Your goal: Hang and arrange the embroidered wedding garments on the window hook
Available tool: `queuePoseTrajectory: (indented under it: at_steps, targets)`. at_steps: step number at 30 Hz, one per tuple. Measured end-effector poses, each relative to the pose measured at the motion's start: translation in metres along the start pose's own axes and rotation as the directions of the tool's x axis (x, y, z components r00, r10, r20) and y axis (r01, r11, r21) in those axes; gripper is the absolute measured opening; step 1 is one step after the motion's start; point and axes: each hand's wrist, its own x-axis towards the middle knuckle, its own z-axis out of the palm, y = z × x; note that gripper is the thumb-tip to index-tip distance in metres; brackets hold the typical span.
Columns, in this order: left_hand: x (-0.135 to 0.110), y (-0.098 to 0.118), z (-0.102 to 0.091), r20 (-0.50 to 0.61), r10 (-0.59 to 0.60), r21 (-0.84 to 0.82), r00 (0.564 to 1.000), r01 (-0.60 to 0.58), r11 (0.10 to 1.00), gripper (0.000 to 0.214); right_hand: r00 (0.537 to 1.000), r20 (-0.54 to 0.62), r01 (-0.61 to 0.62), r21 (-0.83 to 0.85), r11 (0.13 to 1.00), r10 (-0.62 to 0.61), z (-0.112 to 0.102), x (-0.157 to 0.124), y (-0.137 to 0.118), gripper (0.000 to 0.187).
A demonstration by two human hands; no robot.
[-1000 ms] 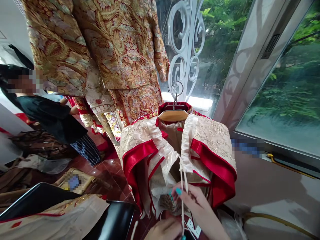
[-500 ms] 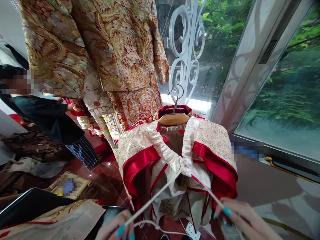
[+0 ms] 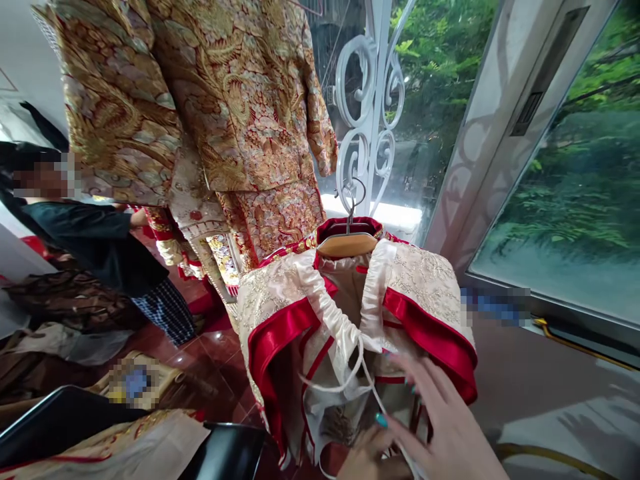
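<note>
A cream brocade garment [image 3: 425, 267] with red satin edging hangs in front of me on a wooden hanger [image 3: 347, 245]. Its gathered white neckline [image 3: 330, 313] is drawn in at the front, where a white cord [image 3: 350, 380] makes a loose loop with an end running down. My right hand [image 3: 435, 413] is beside this cord at the front of the garment, fingers apart, teal nails showing. Below its thumb, at the bottom edge, is my left hand [image 3: 373, 453], blurred and partly covered; what its fingers hold cannot be made out.
Gold and red embroidered garments [image 3: 250, 120] hang behind on the left. A white scrolled metal grille [image 3: 357, 87] stands before the window [image 3: 575, 220]. At left a person in dark clothes [image 3: 100, 240] stands near piled fabric. A black glossy surface [image 3: 230, 450] is at lower left.
Both hands held the cord ends pulled apart to the two sides. Now they are together at centre right, the cord is slack and looped, and the right fingers have spread.
</note>
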Motion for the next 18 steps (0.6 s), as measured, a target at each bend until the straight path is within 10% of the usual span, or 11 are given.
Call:
queuePoseTrajectory:
  at_steps: [6,11,15,18]
  targets:
    - [0.005,0.003,-0.019,0.236,0.082,0.116,0.968,-0.112,0.987,0.030,0.944,0.179,-0.331,0.527,0.783,0.279,0.015,0.009,0.003,0.070]
    - [0.006,0.025,-0.041,0.092,-0.122,-0.097,0.988,0.131,0.987,0.034,0.922,0.134,-0.296,0.849,0.437,0.364,-0.017,-0.007,-0.004,0.045]
    - [0.020,0.023,-0.040,-0.231,-0.541,-0.310,0.808,0.466,0.828,0.050,0.881,-0.153,-0.169,0.782,0.600,0.447,-0.052,-0.010,0.027,0.027]
    - [0.035,0.016,-0.036,-0.394,-0.646,-0.395,0.653,0.515,0.761,0.059,0.866,-0.287,-0.246,0.467,0.849,0.409,-0.061,-0.008,0.047,0.030]
